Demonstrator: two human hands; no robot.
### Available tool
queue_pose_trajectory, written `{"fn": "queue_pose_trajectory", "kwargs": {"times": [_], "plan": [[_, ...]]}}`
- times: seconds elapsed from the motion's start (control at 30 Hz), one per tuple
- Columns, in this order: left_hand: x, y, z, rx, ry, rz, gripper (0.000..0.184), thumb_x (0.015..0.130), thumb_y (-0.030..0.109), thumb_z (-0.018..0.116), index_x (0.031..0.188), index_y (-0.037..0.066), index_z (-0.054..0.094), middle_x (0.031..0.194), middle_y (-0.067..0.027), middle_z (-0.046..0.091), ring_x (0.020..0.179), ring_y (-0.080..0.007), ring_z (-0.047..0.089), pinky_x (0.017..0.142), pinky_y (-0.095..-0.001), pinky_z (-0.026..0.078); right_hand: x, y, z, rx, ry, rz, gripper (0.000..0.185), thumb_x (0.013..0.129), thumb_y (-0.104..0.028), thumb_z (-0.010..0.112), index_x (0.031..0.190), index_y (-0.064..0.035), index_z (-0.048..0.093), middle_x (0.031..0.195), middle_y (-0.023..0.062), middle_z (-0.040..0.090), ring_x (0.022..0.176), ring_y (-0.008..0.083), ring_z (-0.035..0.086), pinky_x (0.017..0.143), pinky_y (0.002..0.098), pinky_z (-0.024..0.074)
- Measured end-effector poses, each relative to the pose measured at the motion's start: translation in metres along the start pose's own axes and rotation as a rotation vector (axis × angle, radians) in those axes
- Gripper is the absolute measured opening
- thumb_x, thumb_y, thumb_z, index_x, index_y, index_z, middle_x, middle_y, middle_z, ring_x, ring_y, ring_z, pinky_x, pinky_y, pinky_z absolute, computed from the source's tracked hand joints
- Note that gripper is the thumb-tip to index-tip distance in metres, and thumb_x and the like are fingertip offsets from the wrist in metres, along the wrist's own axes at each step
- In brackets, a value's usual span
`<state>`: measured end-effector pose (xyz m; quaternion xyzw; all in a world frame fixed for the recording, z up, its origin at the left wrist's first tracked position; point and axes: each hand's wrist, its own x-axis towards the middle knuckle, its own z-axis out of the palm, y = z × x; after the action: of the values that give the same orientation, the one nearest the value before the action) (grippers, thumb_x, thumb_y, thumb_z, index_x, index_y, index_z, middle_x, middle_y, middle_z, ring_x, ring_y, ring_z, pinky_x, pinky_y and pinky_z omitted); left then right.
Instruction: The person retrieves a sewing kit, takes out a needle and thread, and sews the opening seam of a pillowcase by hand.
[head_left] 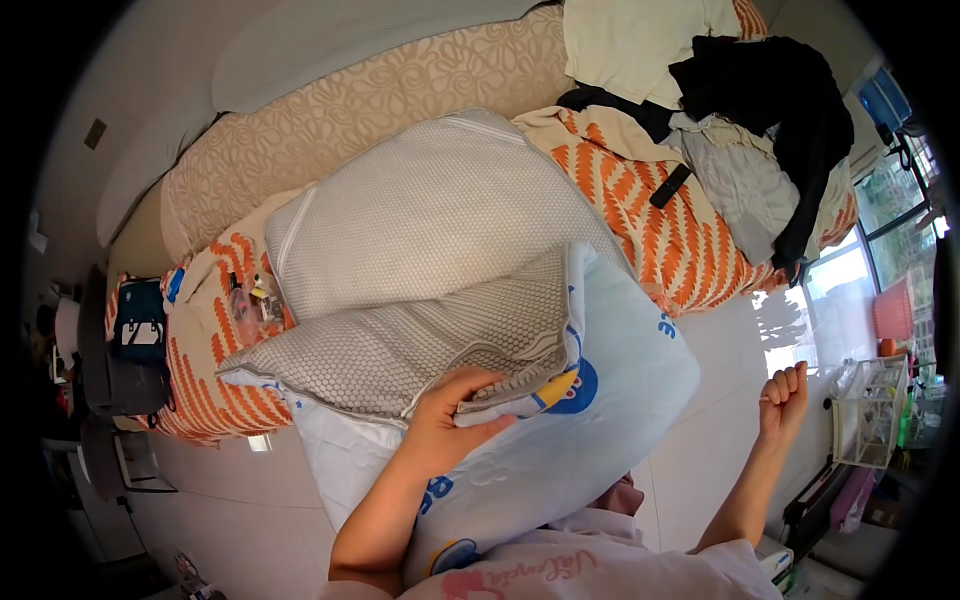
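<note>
A mattress cover (pixel 430 220) with grey honeycomb mesh on one face lies across the sofa and hangs over its front. Its near part is folded back, with the light-blue cartoon-printed face (pixel 630 370) draping toward my body. Near the middle, my left hand (pixel 455 420) grips the folded edge, thumb on the blue side and fingers over the mesh. My right hand (pixel 783 400) is raised off to the right, away from the cover. Its fingers are closed, and whatever they may pinch is too small to name.
The sofa wears an orange-and-cream patterned throw (pixel 650 240). On its right are a black remote (pixel 670 186) and piled clothes (pixel 770 100). Small bottles (pixel 262 300) and a dark blue bag (pixel 138 318) sit at the left. A white rack (pixel 868 415) stands right of my right hand.
</note>
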<state>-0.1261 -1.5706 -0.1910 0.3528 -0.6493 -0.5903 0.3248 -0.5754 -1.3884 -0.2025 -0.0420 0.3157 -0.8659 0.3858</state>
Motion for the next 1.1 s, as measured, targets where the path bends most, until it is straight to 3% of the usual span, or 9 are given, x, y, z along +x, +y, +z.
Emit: {"fn": "queue_pose_trajectory", "kwargs": {"times": [0.4,0.57,0.77,0.8,0.87,0.9,0.93,1.03,1.1], "plan": [[-0.012,0.011,-0.003,0.236,0.065,0.08,0.043,0.066,0.001,0.078,0.107,0.002,0.063,0.097,-0.01,0.062,0.088,-0.0193,0.061,0.075,-0.0278,0.048,0.008,-0.153,-0.225,-0.592,1.009,-0.351,0.026,0.094,-0.023,0.051,0.071,-0.0154,0.042,0.058,-0.0031,0.034,0.045,0.0104,0.024,0.041,0.0268,0.0195],[-0.033,0.002,-0.002,0.341,0.049,0.155,0.044,0.064,0.003,0.073,0.107,0.005,0.065,0.1,-0.0114,0.062,0.088,-0.0266,0.063,0.076,-0.0331,0.051,-0.026,-0.229,-0.35,-0.738,1.37,-0.32,0.015,0.087,-0.019,0.053,0.076,-0.0093,0.049,0.067,0.0019,0.047,0.053,0.0136,0.039,0.048,0.0296,0.0336],[-0.047,-0.01,-0.004,0.374,0.033,0.233,0.044,0.064,0.004,0.071,0.107,0.005,0.065,0.102,-0.0116,0.061,0.09,-0.0278,0.062,0.076,-0.0335,0.051,-0.05,-0.24,-0.304,-1.134,1.495,-0.438,0.019,0.08,-0.012,0.055,0.092,0.0024,0.057,0.082,0.0087,0.059,0.074,0.0276,0.055,0.061,0.041,0.0462],[-0.047,-0.01,-0.003,0.367,0.033,0.227,0.042,0.065,0.005,0.072,0.106,0.004,0.065,0.1,-0.0121,0.062,0.088,-0.0264,0.062,0.075,-0.0326,0.051,-0.051,-0.24,-0.297,-1.2,1.493,-0.471,0.022,0.079,-0.01,0.055,0.095,0.0044,0.058,0.084,0.0099,0.061,0.078,0.0302,0.057,0.063,0.0431,0.0481],[-0.046,-0.011,-0.003,0.356,0.034,0.222,0.039,0.067,0.005,0.076,0.104,0.002,0.066,0.098,-0.0131,0.063,0.084,-0.0237,0.063,0.072,-0.0308,0.051,-0.028,-0.257,-0.337,-0.948,1.042,-0.44,0.005,0.079,-0.011,0.051,0.08,-0.0064,0.054,0.07,0.0044,0.052,0.055,0.0201,0.05,0.047,0.0368,0.039],[-0.044,-0.009,-0.001,0.323,0.046,0.18,0.039,0.067,0.005,0.076,0.105,0.002,0.065,0.098,-0.0132,0.063,0.084,-0.0237,0.063,0.073,-0.0306,0.05,-0.003,-0.235,-0.305,-0.993,0.996,-0.35,0.022,0.083,-0.015,0.055,0.102,-0.0039,0.061,0.075,0.0043,0.058,0.058,0.0158,0.05,0.045,0.0291,0.0376],[-0.041,-0.004,0.002,0.29,0.058,0.138,0.04,0.067,0.004,0.076,0.106,0.002,0.065,0.098,-0.0133,0.063,0.084,-0.0237,0.063,0.073,-0.0303,0.05,0.015,-0.181,-0.251,-0.927,0.821,-0.365,0.025,0.086,-0.018,0.058,0.109,-0.0089,0.059,0.069,0.0005,0.054,0.052,0.0085,0.043,0.041,0.0219,0.0306],[-0.033,0.007,0.001,0.223,0.041,0.057,0.042,0.069,0.003,0.075,0.109,0.002,0.063,0.098,-0.0125,0.063,0.086,-0.0214,0.062,0.076,-0.0286,0.048,0.002,-0.001,-0.031,-0.727,0.323,0.005,0.043,0.088,-0.008,0.06,0.129,-0.005,0.047,0.086,0.0016,0.062,0.06,0.0083,0.054,0.043,0.0195,0.0411],[-0.025,0.009,-0.003,0.184,0.03,0.053,0.042,0.071,0.003,0.074,0.111,0.002,0.062,0.098,-0.0116,0.063,0.086,-0.0194,0.062,0.076,-0.0275,0.048,-0.029,0.074,0.039,-0.721,-0.055,0.222,0.025,0.088,-0.01,0.061,0.112,-0.0041,0.057,0.087,0.007,0.065,0.06,0.0076,0.056,0.043,0.018,0.0407]]}}
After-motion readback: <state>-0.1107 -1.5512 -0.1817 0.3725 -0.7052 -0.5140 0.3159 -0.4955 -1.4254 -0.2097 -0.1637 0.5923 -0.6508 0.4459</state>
